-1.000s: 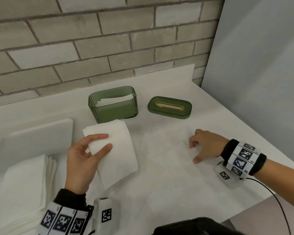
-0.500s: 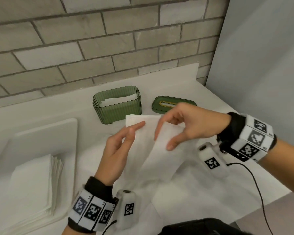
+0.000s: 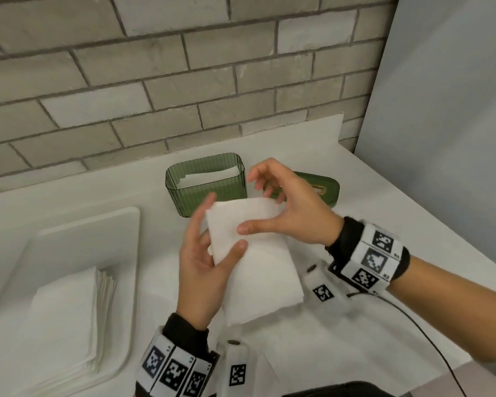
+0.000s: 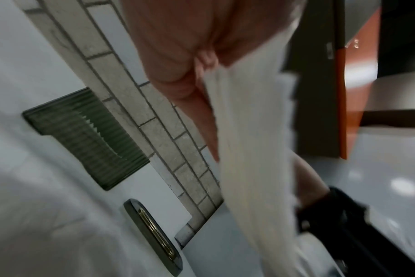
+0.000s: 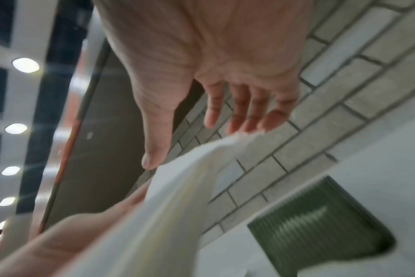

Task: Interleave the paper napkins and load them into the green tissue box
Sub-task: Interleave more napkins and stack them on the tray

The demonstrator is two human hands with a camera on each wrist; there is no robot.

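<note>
My left hand (image 3: 201, 259) holds a folded white napkin (image 3: 249, 253) above the table, thumb on its front and fingers behind it. My right hand (image 3: 292, 213) meets the napkin's upper right part: its thumb lies on the front and its straight fingers spread behind the top edge. The green tissue box (image 3: 206, 193) stands just behind, lid off, with white napkins inside. Its green lid (image 3: 327, 190) lies to the right, half hidden by my right hand. The left wrist view shows the napkin (image 4: 254, 150) hanging from my left hand (image 4: 178, 56); the right wrist view shows my right hand (image 5: 225, 75) with fingers extended.
A stack of several white napkins (image 3: 66, 319) lies on a white tray (image 3: 103, 233) at the left. An unfolded napkin (image 3: 312, 348) is spread flat on the white table under my hands. The brick wall runs close behind the box, and the table edge is at the right.
My left hand carried the napkin from the left to the middle. My right hand lifted off the spread napkin and came up to the held one, which now hangs folded.
</note>
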